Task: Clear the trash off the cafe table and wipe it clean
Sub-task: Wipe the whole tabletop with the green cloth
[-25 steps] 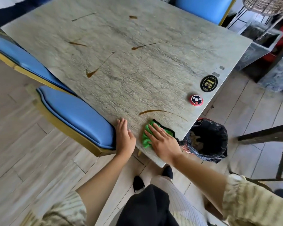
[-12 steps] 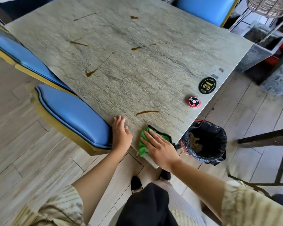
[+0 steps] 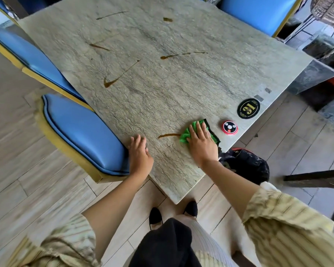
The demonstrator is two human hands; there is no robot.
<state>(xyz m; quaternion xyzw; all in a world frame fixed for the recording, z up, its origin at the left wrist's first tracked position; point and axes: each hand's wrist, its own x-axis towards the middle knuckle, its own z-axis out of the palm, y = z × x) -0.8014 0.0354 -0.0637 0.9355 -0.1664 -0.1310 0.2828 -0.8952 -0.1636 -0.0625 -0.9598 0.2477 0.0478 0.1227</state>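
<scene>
Grey-green stone-patterned square table [image 3: 162, 83] fills most of the view, streaked with several brown sauce smears [image 3: 120, 76]. Blue padded chair with gold frame [image 3: 81, 132] sits tucked against the table's left edge; a second blue chair [image 3: 255, 12] stands at the far side. Black-lined trash bin [image 3: 247, 164] sits on the floor just past the table's near right edge, below the right forearm. Right hand [image 3: 201, 145] lies palm down, fingers spread straight, pressing the green cleaning cloth with black trim [image 3: 198, 126] flat on the tabletop; cloth pokes out ahead of the fingertips. Nearest brown smear [image 3: 168, 135] touches the cloth's left edge, between the two hands. Left hand [image 3: 140, 157] rests flat on the table's edge beside the chair cushion, fingers relaxed, holding nothing, well apart from the cloth. Black round number plaque with gold digits [image 3: 248, 108] lies near the right edge. Small red and black round call button [image 3: 230, 127] sits just right of the cloth.
</scene>
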